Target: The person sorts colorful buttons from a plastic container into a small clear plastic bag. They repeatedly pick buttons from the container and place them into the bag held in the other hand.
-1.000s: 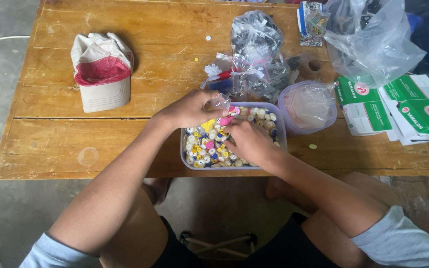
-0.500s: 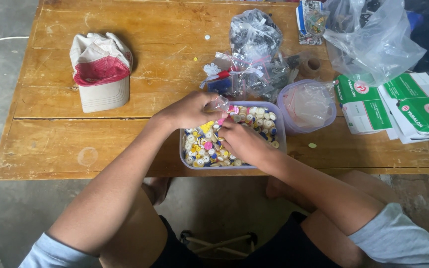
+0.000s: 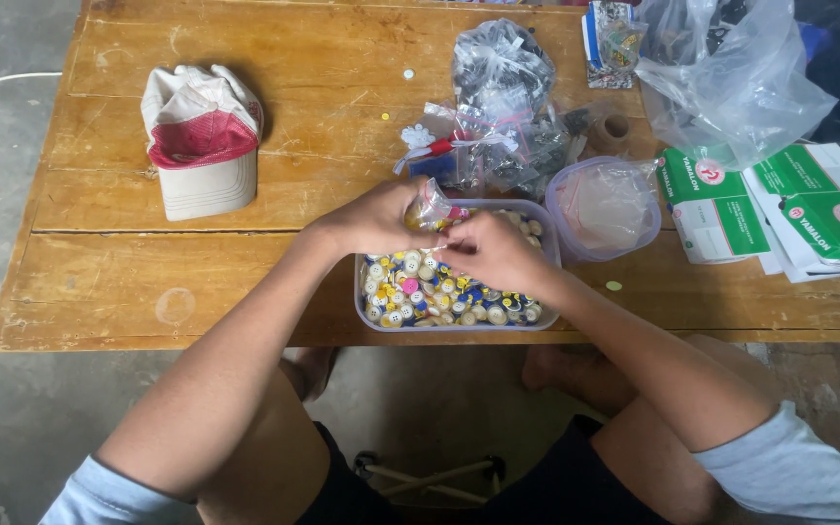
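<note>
Both hands meet over the button tub (image 3: 381, 316), left hand (image 3: 376, 219) pinching a small clear bag (image 3: 432, 205), right hand (image 3: 493, 253) touching it.

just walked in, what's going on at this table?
A person sits at a wooden table with both hands over a clear plastic tub full of small coloured buttons. The left hand pinches a small clear plastic bag, and the right hand is at the bag's mouth, fingers together as if on a button. A round clear lidded container stands just right of the tub, tied bags of parts behind it, a red and white cap at far left.
</note>
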